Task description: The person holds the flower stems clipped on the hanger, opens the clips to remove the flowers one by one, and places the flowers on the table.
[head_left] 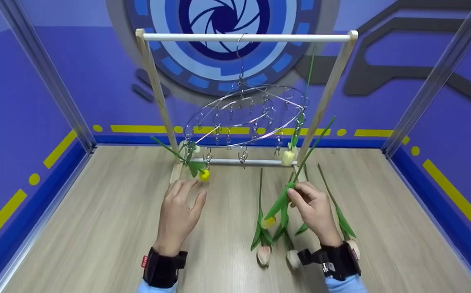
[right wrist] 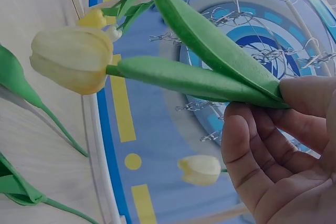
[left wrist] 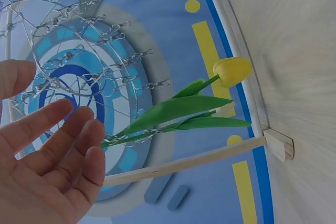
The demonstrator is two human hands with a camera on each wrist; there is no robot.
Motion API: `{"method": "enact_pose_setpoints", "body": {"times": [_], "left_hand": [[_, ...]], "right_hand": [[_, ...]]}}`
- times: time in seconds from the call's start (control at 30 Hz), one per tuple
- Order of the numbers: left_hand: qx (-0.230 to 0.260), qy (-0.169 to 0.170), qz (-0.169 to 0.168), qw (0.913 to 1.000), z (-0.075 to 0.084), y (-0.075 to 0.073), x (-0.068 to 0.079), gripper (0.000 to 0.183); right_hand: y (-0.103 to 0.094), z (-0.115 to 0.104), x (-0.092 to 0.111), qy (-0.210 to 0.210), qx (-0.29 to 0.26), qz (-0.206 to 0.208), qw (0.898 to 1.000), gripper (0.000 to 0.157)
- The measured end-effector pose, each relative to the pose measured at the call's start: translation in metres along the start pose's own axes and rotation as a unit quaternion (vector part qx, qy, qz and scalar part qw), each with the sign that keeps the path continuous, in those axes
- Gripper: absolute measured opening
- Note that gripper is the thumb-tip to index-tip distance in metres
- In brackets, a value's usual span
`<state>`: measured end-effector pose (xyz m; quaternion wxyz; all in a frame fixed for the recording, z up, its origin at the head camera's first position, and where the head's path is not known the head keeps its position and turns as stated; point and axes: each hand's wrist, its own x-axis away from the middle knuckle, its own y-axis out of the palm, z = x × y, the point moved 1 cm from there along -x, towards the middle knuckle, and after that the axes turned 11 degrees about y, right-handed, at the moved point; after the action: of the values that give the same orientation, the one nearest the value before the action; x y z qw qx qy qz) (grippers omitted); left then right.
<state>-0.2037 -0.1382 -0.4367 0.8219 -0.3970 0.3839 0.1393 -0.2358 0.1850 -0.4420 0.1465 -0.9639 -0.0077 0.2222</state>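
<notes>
The right hand (head_left: 313, 207) pinched a cream tulip (head_left: 279, 204) by its smooth green leaves (right wrist: 212, 40), rounded bloom (right wrist: 73, 59) downward, above the wood-grained table (head_left: 109, 236). The left hand (head_left: 178, 213), fingers (left wrist: 42, 121) loosely parted, hovered near a yellow tulip (left wrist: 233, 72) clipped to the round wire hanger (head_left: 259, 139).

I have a lane above the worktop (head_left: 223, 248) left of the lying tulips (head_left: 264, 256), between left hand (head_left: 179, 211) and right hand (head_left: 314, 209); ahead, the wire hanger (head_left: 239, 125) with dangling clips (head_left: 242, 156) (wooden uprights (head_left: 328, 93) flank it) blocks me.
</notes>
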Motion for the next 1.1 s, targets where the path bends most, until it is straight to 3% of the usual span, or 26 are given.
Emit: {"method": "enact_pose_setpoints", "body": {"times": [0.27,0.53,1.1], "left_hand": [[-0.007,-0.026,-0.021,0.9994,-0.004,0.003,0.002,0.033],[-0.006,-0.015,-0.021,0.9996,-0.007,0.01,0.003,0.03],[-0.008,-0.02,-0.03,0.9993,-0.008,0.011,0.003,0.031]], "right_hand": [[0.009,0.003,0.001,0.02,0.024,-0.004,1.0,0.01],[0.024,0.005,0.003,0.065,0.01,-0.017,0.998,0.01],[0.05,0.01,0.008,0.138,0.005,-0.088,0.986,0.011]]}}
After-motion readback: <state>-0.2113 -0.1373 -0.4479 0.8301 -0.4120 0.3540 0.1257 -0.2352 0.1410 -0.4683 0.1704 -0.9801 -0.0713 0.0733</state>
